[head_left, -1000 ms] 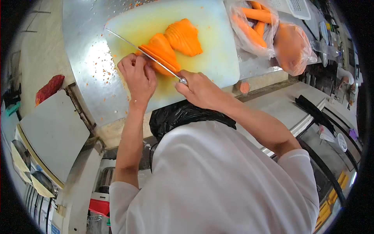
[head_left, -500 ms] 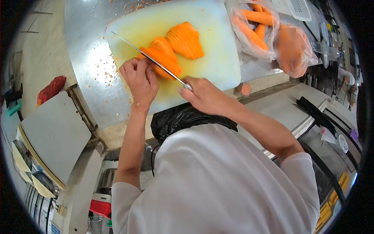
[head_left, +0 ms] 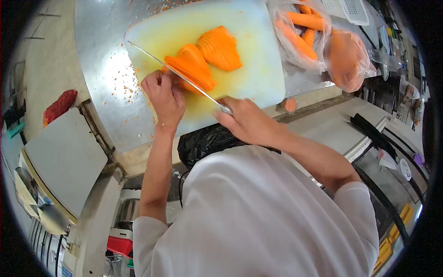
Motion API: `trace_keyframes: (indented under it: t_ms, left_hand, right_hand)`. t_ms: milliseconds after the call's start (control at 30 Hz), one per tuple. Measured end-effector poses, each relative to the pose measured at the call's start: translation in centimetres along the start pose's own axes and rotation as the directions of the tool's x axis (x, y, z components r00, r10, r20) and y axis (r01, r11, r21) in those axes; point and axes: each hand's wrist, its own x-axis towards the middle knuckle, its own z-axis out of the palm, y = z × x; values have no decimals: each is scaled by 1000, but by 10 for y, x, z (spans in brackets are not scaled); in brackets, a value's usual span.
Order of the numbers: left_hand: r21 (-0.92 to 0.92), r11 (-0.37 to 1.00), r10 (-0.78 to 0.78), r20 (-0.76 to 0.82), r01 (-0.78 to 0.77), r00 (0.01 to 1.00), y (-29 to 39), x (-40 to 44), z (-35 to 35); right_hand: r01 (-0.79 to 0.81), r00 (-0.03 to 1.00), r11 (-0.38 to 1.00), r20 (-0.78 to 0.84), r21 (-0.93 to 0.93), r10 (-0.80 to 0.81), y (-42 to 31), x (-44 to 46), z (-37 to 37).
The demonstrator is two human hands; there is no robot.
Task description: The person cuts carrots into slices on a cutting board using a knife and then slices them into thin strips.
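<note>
My right hand is closed round the handle of a knife, whose long thin blade points to the upper left across the cutting board. Under and beside the blade lie sliced orange carrot pieces, stacked and leaning on one another. Curled fingers of my left hand press on the near left end of this pile, their tips partly hidden behind the blade. A second fan of thin carrot slices rests just up and right of the pile, away from both hands.
A clear bag of whole carrots and another tied bag stand right of the board. Beyond them is a white basket. Small orange scraps dot the metal table. A black plastic bag hangs at the near edge.
My right hand has drawn the knife down and to the right, toward my body. My left hand has stayed at the carrot pile, with a slight shift of its fingers.
</note>
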Motion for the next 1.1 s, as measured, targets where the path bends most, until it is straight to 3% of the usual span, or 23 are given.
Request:
trace_keyframes:
  t_ms: [33, 133, 333, 467, 667, 800, 933, 1067, 1100]
  left_hand:
    - [1, 1000, -2, -14, 2, 1000, -2, -1, 1]
    - [13, 1000, -12, -43, 13, 999, -7, -6, 5]
    - [32, 997, -66, -19, 67, 998, -2, -6, 2]
    - [29, 998, -54, -12, 54, 998, -3, -6, 2]
    - [38, 999, -30, -22, 31, 999, -8, -3, -1]
    - [23, 999, -31, -41, 32, 999, -6, -6, 1]
    - [-5, 999, -46, -62, 46, 997, -4, -5, 2]
    - [-8, 999, -34, -57, 34, 998, -8, -3, 1]
    - [-14, 1000, -27, -50, 27, 998, -7, -4, 0]
  right_hand:
    - [71, 997, 996, -35, -49, -73, 8, 14, 9]
    - [76, 995, 990, -50, -118, -82, 3, 23, 17]
    - [-129, 986, 991, 111, 28, 126, -36, -29, -23]
    - [-87, 995, 996, 58, 6, 86, -18, -34, -14]
    - [105, 994, 989, -20, -102, -107, 2, 29, 17]
    - [-57, 995, 998, 78, 22, 55, -28, 5, -12]
    - [-143, 985, 990, 97, -3, 143, -35, -32, -23]
    - [98, 995, 995, -19, 26, -98, -9, -12, -4]
    - [93, 996, 996, -13, -4, -93, -4, 1, 3]
